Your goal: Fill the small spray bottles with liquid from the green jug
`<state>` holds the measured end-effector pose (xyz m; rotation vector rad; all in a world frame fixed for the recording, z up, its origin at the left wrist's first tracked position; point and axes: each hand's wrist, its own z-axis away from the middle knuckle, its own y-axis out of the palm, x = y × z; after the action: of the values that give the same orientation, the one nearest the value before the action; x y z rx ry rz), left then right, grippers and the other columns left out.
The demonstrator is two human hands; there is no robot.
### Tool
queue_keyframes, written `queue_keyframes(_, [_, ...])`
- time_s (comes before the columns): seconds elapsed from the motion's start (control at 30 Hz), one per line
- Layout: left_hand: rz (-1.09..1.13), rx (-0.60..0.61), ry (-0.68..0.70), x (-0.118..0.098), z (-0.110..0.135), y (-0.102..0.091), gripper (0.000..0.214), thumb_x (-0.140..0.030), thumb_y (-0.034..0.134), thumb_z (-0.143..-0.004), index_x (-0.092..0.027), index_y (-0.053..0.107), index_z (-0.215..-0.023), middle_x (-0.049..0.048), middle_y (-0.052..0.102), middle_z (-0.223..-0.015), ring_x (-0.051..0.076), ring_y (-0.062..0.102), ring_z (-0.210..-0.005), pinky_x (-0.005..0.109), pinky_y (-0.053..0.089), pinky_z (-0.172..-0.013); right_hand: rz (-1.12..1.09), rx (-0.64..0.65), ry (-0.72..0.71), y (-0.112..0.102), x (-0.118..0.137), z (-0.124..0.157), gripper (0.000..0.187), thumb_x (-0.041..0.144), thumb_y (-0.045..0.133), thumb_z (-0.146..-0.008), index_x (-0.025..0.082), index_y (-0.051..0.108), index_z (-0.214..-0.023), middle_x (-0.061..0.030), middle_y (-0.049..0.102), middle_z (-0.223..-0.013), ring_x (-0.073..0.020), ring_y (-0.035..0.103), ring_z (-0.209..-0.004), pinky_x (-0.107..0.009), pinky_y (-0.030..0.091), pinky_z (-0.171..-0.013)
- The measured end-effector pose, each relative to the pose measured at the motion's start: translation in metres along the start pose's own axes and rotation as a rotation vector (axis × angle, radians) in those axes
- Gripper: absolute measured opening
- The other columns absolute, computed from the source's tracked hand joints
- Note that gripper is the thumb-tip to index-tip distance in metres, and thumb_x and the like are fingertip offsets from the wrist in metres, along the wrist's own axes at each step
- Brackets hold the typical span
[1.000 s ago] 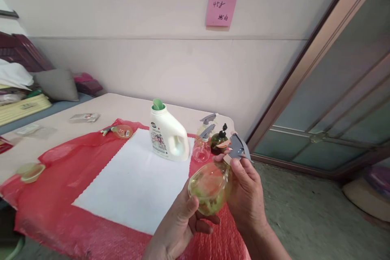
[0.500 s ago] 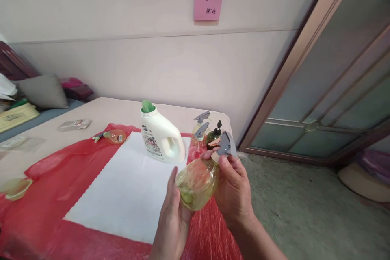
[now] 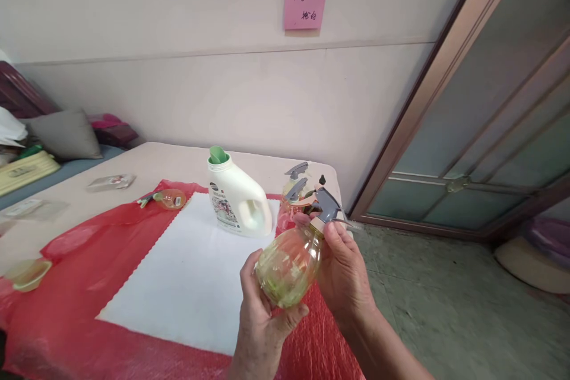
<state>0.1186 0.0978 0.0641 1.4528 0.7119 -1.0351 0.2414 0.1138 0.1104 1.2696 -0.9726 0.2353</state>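
A clear yellowish spray bottle [image 3: 288,266] with a grey trigger head [image 3: 327,205] is held tilted between my two hands, above the near right part of the table. My left hand [image 3: 263,309] wraps round the bottle's rounded base, thumb along its underside. Up at the neck, my right hand [image 3: 342,267] grips the bottle just below the trigger head. Behind it stand a pink spray bottle [image 3: 288,211] and another spray bottle [image 3: 295,172] with grey heads. A dark pump bottle [image 3: 322,180] is mostly hidden by the held trigger head.
A white detergent jug [image 3: 238,202] with a green cap stands on a white sheet [image 3: 178,285] over red plastic [image 3: 66,309]. On the left lie an orange bottle [image 3: 170,199], a yellowish bowl [image 3: 32,275] and a clear packet [image 3: 111,182]. A glass door [image 3: 472,148] is at right.
My left hand has turned and closed round the bottle's base, its thumb now underneath. The trigger head has rotated in my right hand.
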Motion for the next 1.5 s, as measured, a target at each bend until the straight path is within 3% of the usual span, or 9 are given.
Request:
queue_keyframes(0.1, [-0.158, -0.093, 0.062, -0.001, 0.003, 0.003, 0.093, -0.035, 0.088, -0.059, -0.027, 0.034, -0.133, 0.0123, 0.062, -0.121, 0.027, 0.063, -0.108, 0.033, 0.050, -0.088, 0.000, 0.025, 0.008, -0.001, 0.000, 0.000, 0.022, 0.041, 0.066, -0.084, 0.024, 0.071, -0.096, -0.0044, 0.073, -0.100, -0.0207, 0.067, -0.092, -0.041, 0.047, -0.096])
queue_keyframes(0.2, [-0.066, -0.054, 0.041, -0.007, 0.000, 0.003, 0.098, -0.037, 0.091, -0.053, -0.030, 0.035, -0.133, 0.0103, 0.063, -0.121, 0.027, 0.064, -0.106, 0.033, 0.050, -0.087, 0.003, 0.093, -0.002, -0.007, 0.001, -0.002, 0.019, 0.037, 0.063, -0.087, 0.023, 0.071, -0.096, -0.0046, 0.073, -0.103, -0.0210, 0.066, -0.094, -0.042, 0.045, -0.098])
queue_keyframes(0.43, [0.300, 0.211, -0.464, -0.022, -0.006, -0.005, 0.060, -0.059, 0.063, -0.082, -0.021, 0.057, -0.128, 0.0160, 0.066, -0.122, 0.031, 0.066, -0.104, 0.033, 0.055, -0.070, 0.061, 0.203, -0.006, -0.014, 0.008, -0.004, 0.022, 0.037, 0.060, -0.088, 0.023, 0.072, -0.100, -0.0061, 0.072, -0.100, -0.0233, 0.064, -0.102, -0.044, 0.043, -0.100])
queue_keyframes(0.53, [0.251, 0.250, -0.359, -0.025, -0.005, -0.006, 0.061, -0.054, 0.072, -0.075, -0.022, 0.060, -0.125, 0.0136, 0.065, -0.124, 0.032, 0.063, -0.110, 0.036, 0.054, -0.081, 0.100, 0.150, -0.031, -0.010, 0.006, 0.000, 0.023, 0.038, 0.061, -0.088, 0.023, 0.073, -0.100, -0.0060, 0.071, -0.105, -0.0226, 0.063, -0.103, -0.043, 0.042, -0.101])
queue_keyframes(0.73, [0.009, 0.105, -0.136, -0.024, -0.009, -0.007, 0.082, -0.045, 0.089, -0.050, -0.023, 0.057, -0.121, 0.0119, 0.070, -0.112, 0.032, 0.066, -0.103, 0.039, 0.051, -0.088, 0.071, 0.147, -0.005, -0.012, -0.003, 0.000, 0.025, 0.040, 0.059, -0.089, 0.022, 0.073, -0.099, -0.0063, 0.071, -0.101, -0.0210, 0.062, -0.096, -0.039, 0.044, -0.094])
queue_keyframes(0.97, [-0.073, 0.001, -0.111, -0.019, -0.006, -0.004, 0.092, -0.036, 0.091, -0.044, -0.026, 0.047, -0.125, 0.0104, 0.070, -0.111, 0.032, 0.067, -0.101, 0.038, 0.053, -0.085, 0.097, 0.183, 0.005, -0.019, 0.000, -0.001, 0.026, 0.044, 0.062, -0.087, 0.022, 0.073, -0.096, -0.0067, 0.070, -0.102, -0.0226, 0.062, -0.102, -0.040, 0.042, -0.097])
queue_keyframes(1.13, [-0.053, 0.043, -0.110, -0.009, -0.015, -0.005, 0.093, -0.052, 0.088, -0.046, -0.027, 0.045, -0.125, 0.0128, 0.066, -0.119, 0.036, 0.064, -0.107, 0.042, 0.053, -0.084, 0.252, 0.330, -0.014, -0.021, 0.017, -0.007, 0.028, 0.040, 0.067, -0.084, 0.024, 0.067, -0.107, -0.0044, 0.070, -0.107, -0.0207, 0.062, -0.104, -0.038, 0.042, -0.098])
queue_keyframes(1.33, [-0.319, -0.174, -0.161, -0.008, -0.030, -0.027, 0.071, -0.060, 0.076, -0.066, -0.023, 0.053, -0.122, 0.0162, 0.059, -0.127, 0.035, 0.055, -0.122, 0.048, 0.043, -0.100, 0.807, -0.100, -0.304, -0.056, 0.042, -0.036, 0.042, 0.052, 0.058, -0.083, 0.022, 0.058, -0.112, -0.0072, 0.070, -0.104, -0.0214, 0.065, -0.090, -0.035, 0.050, -0.081])
queue_keyframes(1.5, [-0.319, -0.103, -0.229, -0.007, -0.034, -0.037, 0.063, -0.056, 0.079, -0.065, -0.017, 0.060, -0.111, 0.0157, 0.067, -0.114, 0.033, 0.061, -0.114, 0.043, 0.045, -0.098, 1.039, -0.283, -0.305, -0.093, 0.015, -0.064, 0.040, 0.043, 0.060, -0.077, 0.021, 0.057, -0.110, -0.0091, 0.070, -0.103, -0.0248, 0.063, -0.094, -0.037, 0.045, -0.082])
